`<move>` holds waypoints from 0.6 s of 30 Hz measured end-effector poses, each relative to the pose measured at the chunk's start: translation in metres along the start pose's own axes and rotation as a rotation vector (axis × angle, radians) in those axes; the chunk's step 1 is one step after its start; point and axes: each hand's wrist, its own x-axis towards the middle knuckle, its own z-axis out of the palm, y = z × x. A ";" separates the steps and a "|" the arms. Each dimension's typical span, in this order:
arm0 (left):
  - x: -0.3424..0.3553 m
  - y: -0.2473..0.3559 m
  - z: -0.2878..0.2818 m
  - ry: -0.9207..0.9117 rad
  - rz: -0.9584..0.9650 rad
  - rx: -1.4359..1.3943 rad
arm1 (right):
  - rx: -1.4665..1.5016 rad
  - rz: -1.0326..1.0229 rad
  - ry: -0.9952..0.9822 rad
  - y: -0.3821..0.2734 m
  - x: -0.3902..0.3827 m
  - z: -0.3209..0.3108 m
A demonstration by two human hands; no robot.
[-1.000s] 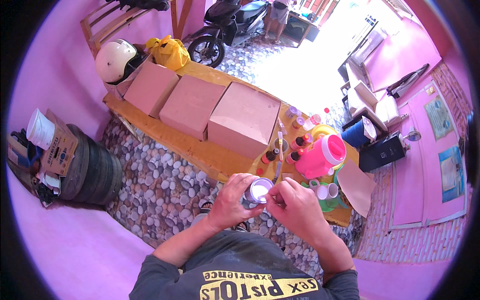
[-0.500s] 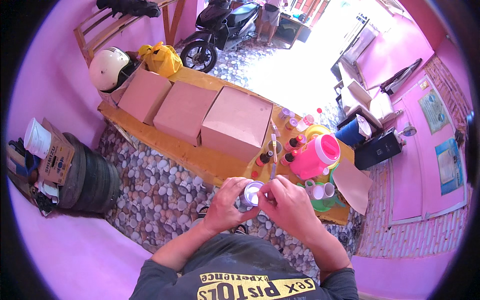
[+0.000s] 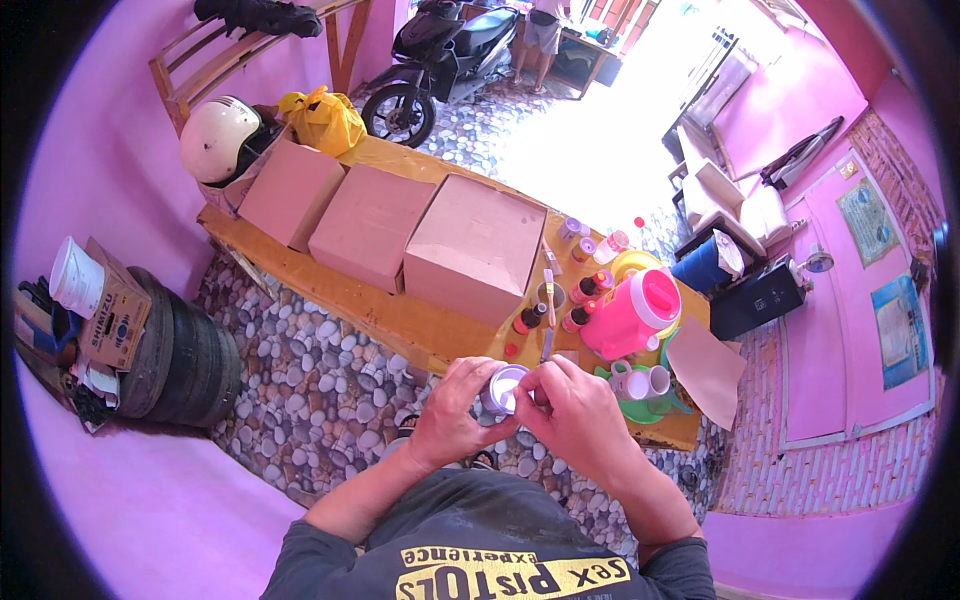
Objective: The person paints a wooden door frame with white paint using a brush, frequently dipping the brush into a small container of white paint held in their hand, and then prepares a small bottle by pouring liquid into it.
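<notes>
My left hand [image 3: 453, 410] is wrapped round a small cylindrical container [image 3: 507, 384], keeping it over the table's near edge. The container's round end faces up and looks white inside a pale purple rim. My right hand [image 3: 580, 408] is at the right side of that rim, thumb and fingers pinched together. Whatever is between those fingers is too small or hidden to make out. Just beyond my hands, a flat-bladed tool [image 3: 547, 343] and a brush [image 3: 549, 290] lie on the yellow-brown table [image 3: 385, 325].
Three cardboard boxes [image 3: 478, 240] line the table. A pink jug [image 3: 632, 312], dark red-capped bottles [image 3: 530, 318], white mugs [image 3: 630, 381] on a green tray [image 3: 650, 411] and a cardboard sheet [image 3: 706, 375] fill its right end. Beyond are a motorbike [image 3: 440, 70] and another person [image 3: 543, 40].
</notes>
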 end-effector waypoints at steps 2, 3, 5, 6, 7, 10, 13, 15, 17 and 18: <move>0.000 0.002 0.000 0.008 -0.008 -0.014 | -0.029 0.007 0.031 0.003 0.000 0.001; 0.000 0.003 0.000 0.008 -0.012 -0.012 | -0.030 0.005 0.030 0.005 0.000 0.002; 0.000 0.004 -0.001 0.010 -0.017 -0.011 | -0.029 0.004 0.113 0.006 -0.001 0.003; 0.000 0.005 -0.001 0.006 -0.012 -0.009 | -0.030 0.002 0.112 0.006 -0.001 0.004; 0.000 0.005 -0.001 0.003 -0.008 -0.007 | -0.026 -0.001 0.118 0.006 -0.001 0.004; -0.001 0.005 -0.001 0.000 -0.014 -0.003 | 0.015 -0.004 0.098 0.006 -0.002 0.008; -0.001 0.004 -0.001 -0.016 -0.013 -0.008 | 0.071 0.015 0.039 0.001 -0.006 0.006; -0.004 0.001 0.001 -0.006 -0.016 0.001 | 0.093 0.027 0.007 -0.002 -0.007 0.002; -0.005 0.000 0.000 0.002 -0.018 0.009 | 0.071 0.014 -0.053 -0.001 -0.009 -0.003; -0.005 0.001 -0.001 -0.009 -0.022 0.009 | 0.069 0.014 -0.051 0.000 -0.011 -0.005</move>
